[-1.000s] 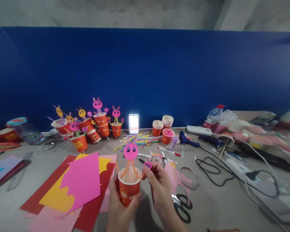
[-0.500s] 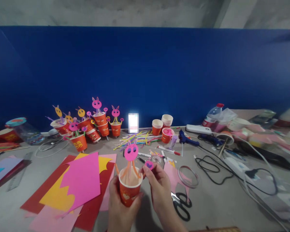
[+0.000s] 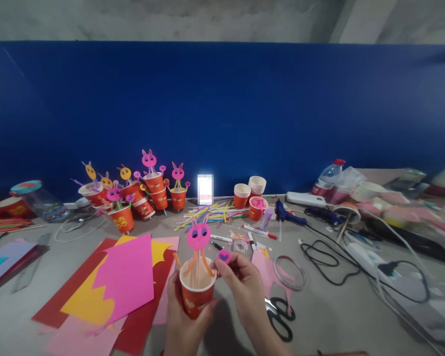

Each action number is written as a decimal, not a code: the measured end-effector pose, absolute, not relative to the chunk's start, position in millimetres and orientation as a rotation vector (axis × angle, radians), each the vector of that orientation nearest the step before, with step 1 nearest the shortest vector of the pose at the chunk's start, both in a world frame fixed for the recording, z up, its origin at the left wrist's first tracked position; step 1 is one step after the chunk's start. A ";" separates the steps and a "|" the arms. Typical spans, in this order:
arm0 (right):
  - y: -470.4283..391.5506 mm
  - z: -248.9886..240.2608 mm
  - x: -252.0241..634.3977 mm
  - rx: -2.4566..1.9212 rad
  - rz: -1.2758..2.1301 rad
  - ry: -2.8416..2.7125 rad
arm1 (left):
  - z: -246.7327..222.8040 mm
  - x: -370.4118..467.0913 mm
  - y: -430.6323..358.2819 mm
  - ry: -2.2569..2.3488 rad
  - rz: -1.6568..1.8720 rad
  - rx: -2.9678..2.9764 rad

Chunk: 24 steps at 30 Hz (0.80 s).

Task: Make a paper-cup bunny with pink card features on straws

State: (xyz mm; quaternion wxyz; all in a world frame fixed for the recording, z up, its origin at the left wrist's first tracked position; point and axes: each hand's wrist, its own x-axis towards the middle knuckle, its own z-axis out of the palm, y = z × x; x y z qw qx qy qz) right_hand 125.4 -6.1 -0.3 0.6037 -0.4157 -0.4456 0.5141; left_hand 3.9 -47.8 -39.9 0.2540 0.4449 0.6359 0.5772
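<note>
My left hand (image 3: 188, 321) is wrapped round a red paper cup (image 3: 196, 296) low in the middle. A pink rabbit face (image 3: 199, 236) with purple eyes stands on a stick in the cup, with orange strips (image 3: 207, 262) rising beside it. Between the thumb and fingers of my right hand (image 3: 241, 282) is a small pink disc (image 3: 224, 256) with a purple heart, held by the cup's right rim. Whether the disc touches an orange strip cannot be made out.
Pink and yellow paper (image 3: 126, 282) lies at left. Finished-looking rabbit cups (image 3: 157, 198) stand behind. Black-handled scissors (image 3: 280, 316), a tape ring (image 3: 289, 272), a blue glue gun (image 3: 289, 213), cables and a power strip (image 3: 374, 267) lie at right. Colourful strips (image 3: 211, 212) lie at the back.
The cup and its rabbit face have shifted slightly left, and the face leans a little more. My right hand, with the pink disc, has also moved slightly left.
</note>
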 end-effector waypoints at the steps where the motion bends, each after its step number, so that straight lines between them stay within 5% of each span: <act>1: -5.7 -0.2 128.4 -0.978 1.144 -1.094 | -41.2 2.4 -48.2 1.735 1.559 1.216; 6: 12.0 15.0 149.1 -0.897 1.037 -1.262 | -49.1 0.0 -50.1 1.709 1.556 1.239; 14: 45.9 57.3 158.4 -0.896 1.642 -1.407 | -67.6 2.6 -50.1 1.651 1.542 1.410; 24: 39.5 37.2 152.5 -1.057 1.191 -1.453 | -63.8 -4.5 -49.3 1.767 1.547 1.743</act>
